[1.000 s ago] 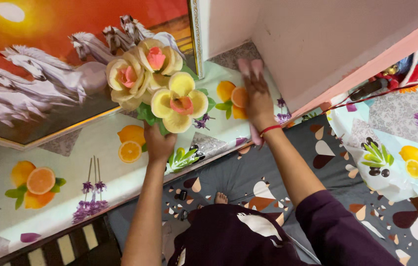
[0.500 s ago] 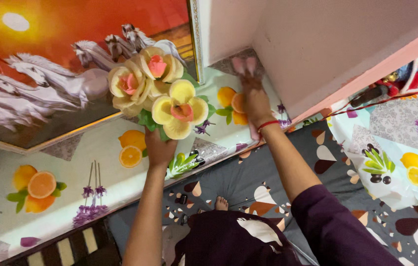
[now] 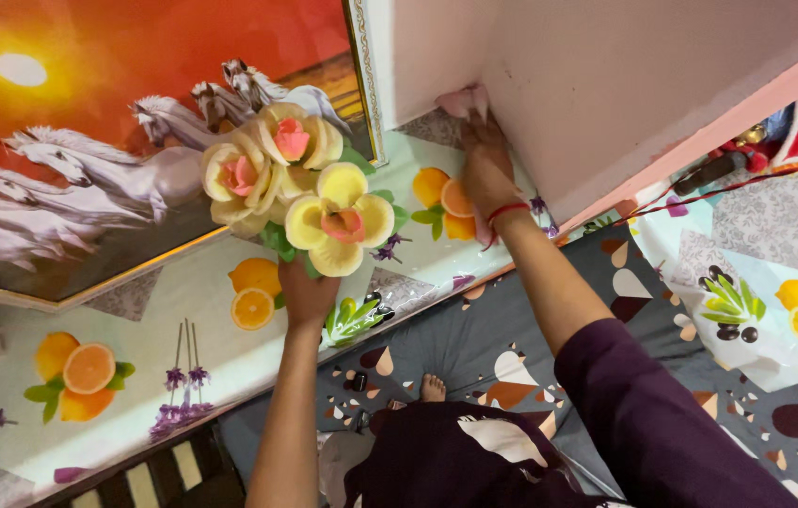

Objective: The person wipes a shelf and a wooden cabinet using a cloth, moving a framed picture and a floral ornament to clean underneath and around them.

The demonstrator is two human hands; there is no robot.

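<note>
- The fingers of the left hand (image 3: 308, 293) are wrapped tight round the stems of a bunch of artificial flowers (image 3: 297, 183); the fingers of the right hand (image 3: 486, 167) lie nearly flat, pressing a small pink cloth (image 3: 467, 100) to the white wall panel (image 3: 606, 75), so that hand grips loosely at most.
- The bunch is held upright above the shelf, its cream and yellow blooms with pink centres in front of the lower right corner of the framed picture of white horses (image 3: 88, 179), seemingly not touching it.
- The cloth sits at the panel's lower edge, just beside the picture's gilt frame (image 3: 362, 75).
- To wipe well, I judge the right palm should stay flat and travel along the panel's edge, keeping the cloth spread rather than bunched.
- The flowers want a steady lift, high enough to clear the fruit-patterned shelf covering (image 3: 230, 310) and away from the frame, so petals do not brush it.
- A red thread bracelet (image 3: 504, 211) circles the right wrist; below, a bare foot (image 3: 432, 386) rests on the grey patterned sheet (image 3: 512, 339).
</note>
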